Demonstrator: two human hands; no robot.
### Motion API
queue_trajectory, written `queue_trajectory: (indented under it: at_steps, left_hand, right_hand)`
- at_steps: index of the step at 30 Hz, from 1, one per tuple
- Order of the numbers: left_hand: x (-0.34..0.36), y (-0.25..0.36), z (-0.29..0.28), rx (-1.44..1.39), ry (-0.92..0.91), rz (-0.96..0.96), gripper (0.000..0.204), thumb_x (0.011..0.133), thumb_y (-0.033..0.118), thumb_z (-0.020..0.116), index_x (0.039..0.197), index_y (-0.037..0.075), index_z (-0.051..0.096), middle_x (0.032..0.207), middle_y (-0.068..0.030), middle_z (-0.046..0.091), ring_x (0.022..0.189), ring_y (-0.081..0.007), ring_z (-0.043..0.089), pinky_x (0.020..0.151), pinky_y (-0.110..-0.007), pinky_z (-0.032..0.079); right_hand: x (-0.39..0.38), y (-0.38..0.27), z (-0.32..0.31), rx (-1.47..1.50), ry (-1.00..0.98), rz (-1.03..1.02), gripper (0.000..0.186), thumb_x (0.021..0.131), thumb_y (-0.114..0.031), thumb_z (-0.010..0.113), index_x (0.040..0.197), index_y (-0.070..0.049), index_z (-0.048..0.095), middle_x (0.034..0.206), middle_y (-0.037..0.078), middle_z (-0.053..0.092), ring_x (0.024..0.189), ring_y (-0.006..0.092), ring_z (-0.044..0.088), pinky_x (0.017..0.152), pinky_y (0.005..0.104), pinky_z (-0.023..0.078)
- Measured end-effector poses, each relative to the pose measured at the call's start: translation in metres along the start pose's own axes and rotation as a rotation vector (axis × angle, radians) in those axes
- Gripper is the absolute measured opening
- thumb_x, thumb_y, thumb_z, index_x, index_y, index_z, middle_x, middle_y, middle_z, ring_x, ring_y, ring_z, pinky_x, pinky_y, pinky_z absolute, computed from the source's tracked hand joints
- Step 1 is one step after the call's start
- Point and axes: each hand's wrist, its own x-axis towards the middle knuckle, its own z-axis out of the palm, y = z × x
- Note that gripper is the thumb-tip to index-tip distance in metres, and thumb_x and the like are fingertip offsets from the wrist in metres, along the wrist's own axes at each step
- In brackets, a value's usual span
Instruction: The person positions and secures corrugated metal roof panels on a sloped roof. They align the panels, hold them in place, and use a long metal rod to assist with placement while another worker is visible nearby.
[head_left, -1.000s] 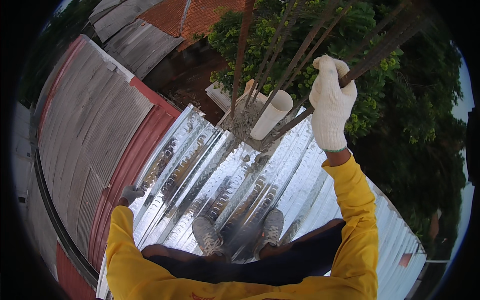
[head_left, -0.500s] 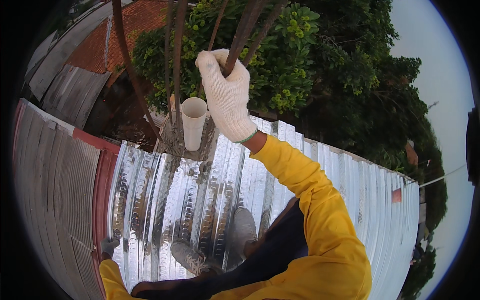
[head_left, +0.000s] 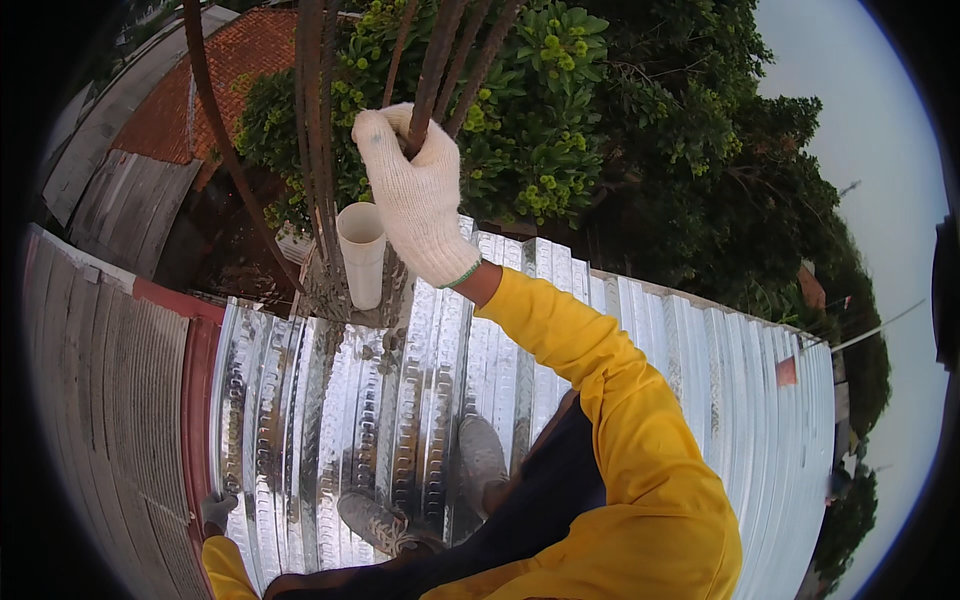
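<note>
My right hand, in a cream knit glove, is closed around a rusty steel rebar. Two more bars stand just to its right. Below and left of this hand, an open-topped white plastic pipe rises from a rough concrete base. A cluster of upright rebars stands behind the pipe, and one bent bar leans farther left. At the lower left my left hand, in a grey glove, rests by the edge of the metal decking; its fingers are too small to make out.
Ribbed, shiny metal decking lies under my grey shoes and stretches right. A red beam borders it on the left, next to a corrugated roof. Leafy trees and a tiled roof lie beyond the far edge.
My right hand keeps its grip on the rebar and appears slightly farther left. The whole view has shifted a little, moving the pipe and bars left too. The left hand stays by the decking edge.
</note>
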Motion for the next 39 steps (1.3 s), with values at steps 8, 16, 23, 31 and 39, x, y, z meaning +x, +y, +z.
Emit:
queue_trajectory:
  at_steps: [8, 16, 23, 31, 39]
  left_hand:
    - [-0.002, 0.002, 0.004, -0.067, -0.021, 0.027, 0.018, 0.079, 0.002, 0.082, 0.076, 0.010, 0.066, 0.075, 0.0076, 0.057, 0.068, -0.0064, 0.051, 0.058, -0.031, 0.039]
    - [-0.003, 0.004, 0.007, 0.015, -0.023, 0.027, 0.017, 0.079, 0.003, 0.082, 0.077, 0.010, 0.067, 0.076, 0.0087, 0.056, 0.068, -0.0059, 0.051, 0.059, -0.031, 0.039]
    - [-0.002, 0.008, 0.007, 0.108, -0.011, 0.018, 0.016, 0.079, 0.004, 0.083, 0.078, 0.010, 0.068, 0.076, 0.0084, 0.057, 0.068, -0.0066, 0.052, 0.059, -0.032, 0.040]
    - [-0.004, 0.006, 0.005, -0.008, -0.035, 0.013, 0.017, 0.078, 0.004, 0.083, 0.077, 0.009, 0.068, 0.076, 0.0081, 0.058, 0.069, -0.0071, 0.051, 0.060, -0.031, 0.041]
    - [-0.001, 0.009, 0.010, 0.104, -0.007, 0.064, 0.022, 0.080, 0.009, 0.082, 0.071, 0.009, 0.062, 0.070, 0.0081, 0.052, 0.066, -0.0058, 0.047, 0.055, -0.033, 0.036]
  right_hand:
    - [-0.001, -0.005, 0.002, 0.026, -0.010, 0.015, 0.023, 0.107, -0.024, 0.070, 0.104, -0.001, 0.070, 0.077, -0.001, 0.061, 0.067, 0.0057, 0.056, 0.061, 0.0299, 0.046]
    - [0.000, -0.001, 0.001, -0.019, 0.012, -0.030, 0.022, 0.107, -0.022, 0.069, 0.099, -0.001, 0.069, 0.080, -0.002, 0.060, 0.079, 0.0058, 0.054, 0.071, 0.0306, 0.046]
    - [0.001, 0.004, 0.001, -0.012, 0.012, -0.056, 0.028, 0.106, -0.029, 0.074, 0.101, -0.002, 0.071, 0.081, -0.006, 0.056, 0.076, 0.0044, 0.047, 0.069, 0.0295, 0.040]
    - [0.000, -0.002, 0.001, -0.026, 0.001, -0.038, 0.022, 0.108, -0.022, 0.068, 0.102, -0.001, 0.069, 0.080, -0.002, 0.061, 0.078, 0.0062, 0.053, 0.071, 0.0301, 0.046]
    - [0.000, 0.001, 0.000, -0.045, 0.008, -0.055, 0.023, 0.108, -0.023, 0.068, 0.100, -0.001, 0.069, 0.080, -0.002, 0.061, 0.078, 0.0062, 0.053, 0.070, 0.0304, 0.046]
